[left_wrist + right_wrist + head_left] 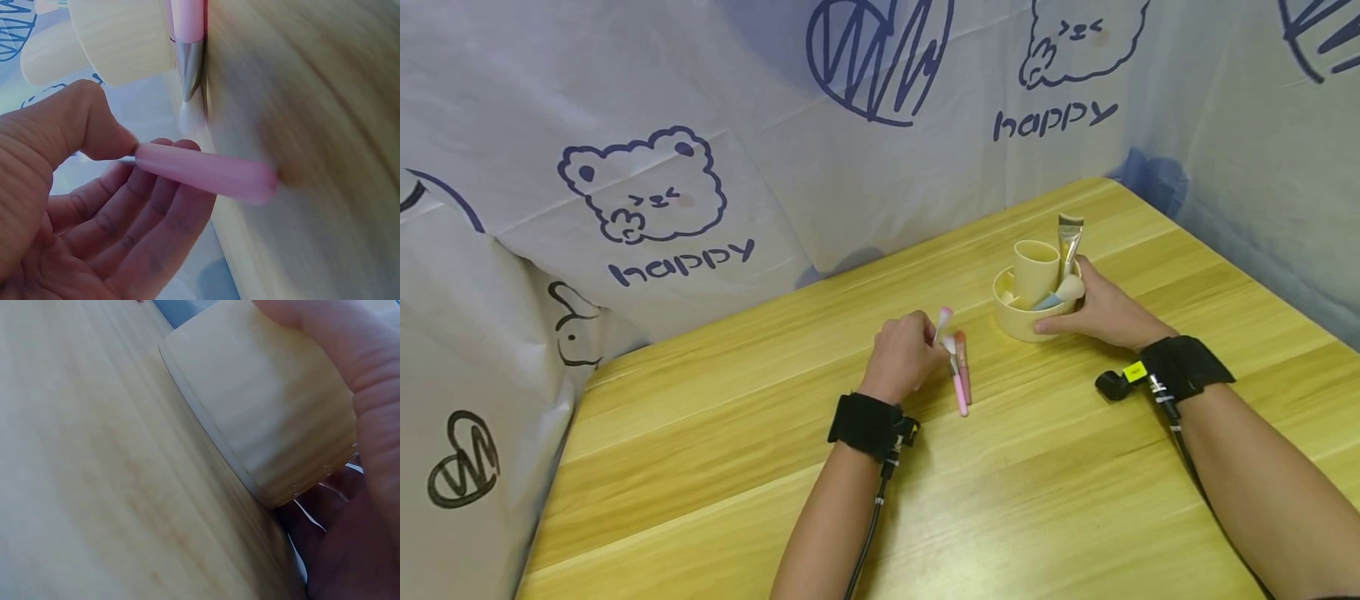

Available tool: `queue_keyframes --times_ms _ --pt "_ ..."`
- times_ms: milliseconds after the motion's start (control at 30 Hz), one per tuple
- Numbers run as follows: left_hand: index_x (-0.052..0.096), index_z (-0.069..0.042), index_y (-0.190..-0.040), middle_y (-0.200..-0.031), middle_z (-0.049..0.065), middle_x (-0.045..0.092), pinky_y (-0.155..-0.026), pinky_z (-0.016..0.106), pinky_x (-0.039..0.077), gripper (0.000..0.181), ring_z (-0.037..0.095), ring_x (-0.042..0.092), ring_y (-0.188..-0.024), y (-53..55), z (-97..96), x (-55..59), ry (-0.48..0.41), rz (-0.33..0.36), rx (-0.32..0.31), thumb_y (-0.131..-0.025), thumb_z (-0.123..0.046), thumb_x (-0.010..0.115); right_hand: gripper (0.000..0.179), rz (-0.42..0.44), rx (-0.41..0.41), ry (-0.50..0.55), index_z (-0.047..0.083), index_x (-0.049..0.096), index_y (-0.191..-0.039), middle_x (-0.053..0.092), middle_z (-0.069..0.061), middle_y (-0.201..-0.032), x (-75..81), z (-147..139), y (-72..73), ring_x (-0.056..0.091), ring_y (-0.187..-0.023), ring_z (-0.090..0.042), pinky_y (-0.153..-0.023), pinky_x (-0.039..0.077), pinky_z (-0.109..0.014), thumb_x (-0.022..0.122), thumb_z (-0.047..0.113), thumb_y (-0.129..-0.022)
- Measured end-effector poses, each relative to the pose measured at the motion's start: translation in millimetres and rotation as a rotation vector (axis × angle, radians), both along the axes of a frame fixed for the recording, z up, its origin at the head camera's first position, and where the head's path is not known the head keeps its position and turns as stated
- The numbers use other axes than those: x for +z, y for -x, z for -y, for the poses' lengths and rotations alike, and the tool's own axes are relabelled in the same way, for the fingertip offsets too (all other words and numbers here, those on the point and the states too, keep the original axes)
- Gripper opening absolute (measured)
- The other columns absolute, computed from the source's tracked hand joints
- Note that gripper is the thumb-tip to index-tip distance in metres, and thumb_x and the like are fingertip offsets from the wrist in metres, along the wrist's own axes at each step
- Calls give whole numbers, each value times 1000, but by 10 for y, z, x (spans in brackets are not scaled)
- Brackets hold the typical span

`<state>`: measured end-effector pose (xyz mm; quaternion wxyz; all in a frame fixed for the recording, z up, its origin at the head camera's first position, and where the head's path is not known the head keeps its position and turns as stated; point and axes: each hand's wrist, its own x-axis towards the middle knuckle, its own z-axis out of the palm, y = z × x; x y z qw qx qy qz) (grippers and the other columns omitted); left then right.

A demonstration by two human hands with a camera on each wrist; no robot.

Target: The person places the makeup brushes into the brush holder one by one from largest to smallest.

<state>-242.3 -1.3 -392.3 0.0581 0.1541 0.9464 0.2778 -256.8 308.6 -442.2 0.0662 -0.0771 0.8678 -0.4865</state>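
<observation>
A pink-handled makeup brush is pinched between the thumb and fingers of my left hand, its pale pink bristle head showing past the knuckles in the head view. Two more makeup brushes lie side by side on the table close to that hand: one with a bright pink handle and white bristles, one in dusky pink with brownish bristles. My right hand grips the side of a round cream brush holder, thumb along its front. Inside stand a flat-ended brush and a leaning blue-handled brush.
The holder has a taller cream cup rising from its middle. Under everything is a wood-grain table. White cloth with printed bears hangs behind it and along the sides. Cables run down both forearms from black wrist straps.
</observation>
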Motion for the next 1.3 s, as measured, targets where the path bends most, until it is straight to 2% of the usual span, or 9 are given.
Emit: queue_keyframes --times_ms 367,733,1000,1300 --pt "61 -4 -91 -73 8 62 -38 18 36 7 10 52 -43 7 -6 1 -3 12 13 -91 -7 67 109 -6 11 26 15 13 -166 41 -18 -161 23 20 -5 43 -147 -36 -124 30 -61 85 33 -87" --pt "59 -5 -90 -72 7 60 -38 17 35 10 10 52 -42 2 -5 4 1 10 3 -93 -8 68 106 -52 41 19 11 13 -165 38 -19 -161 -5 -16 6 44 -144 -38 -121 30 -62 84 27 -88" --pt "59 -5 -90 -71 6 59 -38 17 35 10 10 52 -42 4 -10 2 -5 7 1 -93 -9 68 111 -38 23 45 15 11 -165 42 -17 -157 -26 -1 16 47 -141 -36 -121 31 -60 87 26 -85" --pt "58 -5 -90 -71 6 59 -39 17 36 12 10 53 -43 0 -11 5 -2 -5 -1 -94 -10 68 104 -51 27 53 16 17 -164 45 -15 -155 -14 18 3 50 -138 -33 -118 35 -56 85 26 -87"
